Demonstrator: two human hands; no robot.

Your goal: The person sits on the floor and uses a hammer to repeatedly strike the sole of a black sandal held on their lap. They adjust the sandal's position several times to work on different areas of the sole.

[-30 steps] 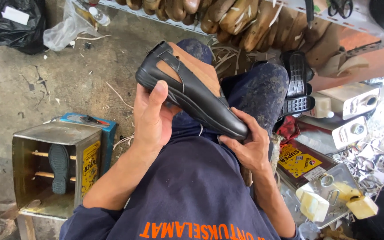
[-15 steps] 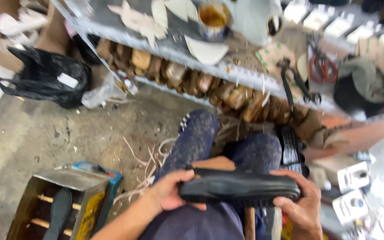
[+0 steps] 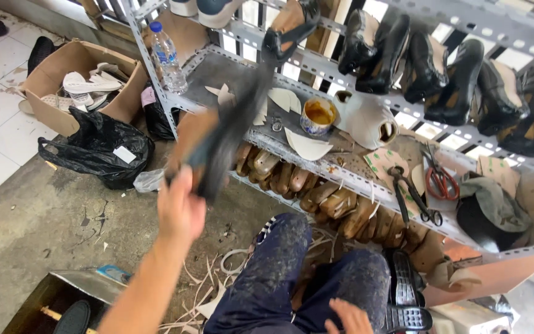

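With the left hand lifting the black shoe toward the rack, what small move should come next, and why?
Probably carry the shoe a little further up and forward, toe toward the upper shelf. The left hand grips its heel end with the arm stretched toward the rack, and finished black shoes already stand in a row there. The right hand rests free on the knee.

One water bottle [image 3: 167, 57], one glue tin [image 3: 317, 116], one cardboard box [image 3: 54, 80], two hands.

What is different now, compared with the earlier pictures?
The right hand let go of the black shoe and now rests on the knee. The left hand alone lifted the shoe up toward the metal shelf. The person stays seated.
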